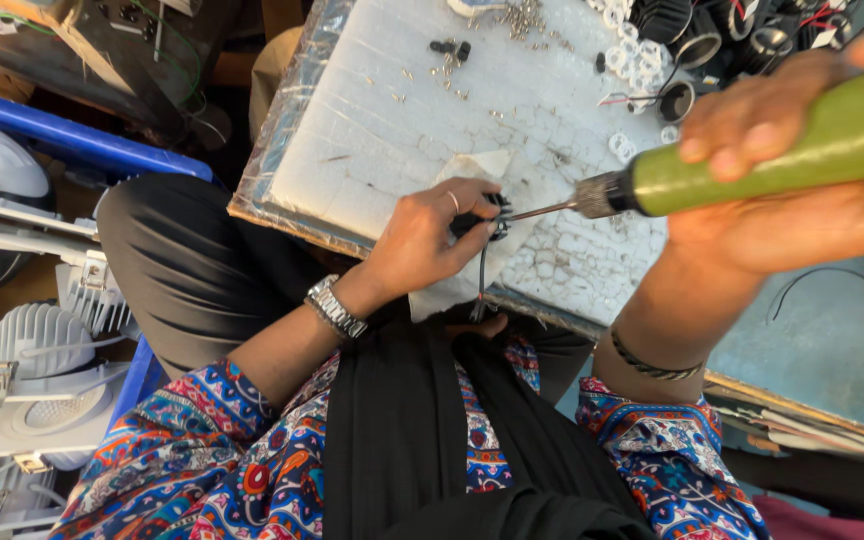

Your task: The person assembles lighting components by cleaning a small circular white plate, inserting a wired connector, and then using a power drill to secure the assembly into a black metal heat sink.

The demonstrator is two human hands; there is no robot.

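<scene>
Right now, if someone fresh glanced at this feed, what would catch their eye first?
Probably the green powered screwdriver gripped in the right hand at upper right, its bit aimed at a small black part that the left hand pinches at the middle of the view. Both sit over a white foam board scattered with small screws. At far left, white lamp housings are stacked.

Two hands work at the centre of the frame: the left hand (430, 235) and the right hand (792, 170), with one green electric screwdriver (752, 165) between them. One wristwatch (334, 308) and one dark bangle (652, 366) show. At least four white lamp housings (42, 345) lie stacked along the left edge, while the small screws (452, 75) scattered at upper centre are too many to count.
</scene>
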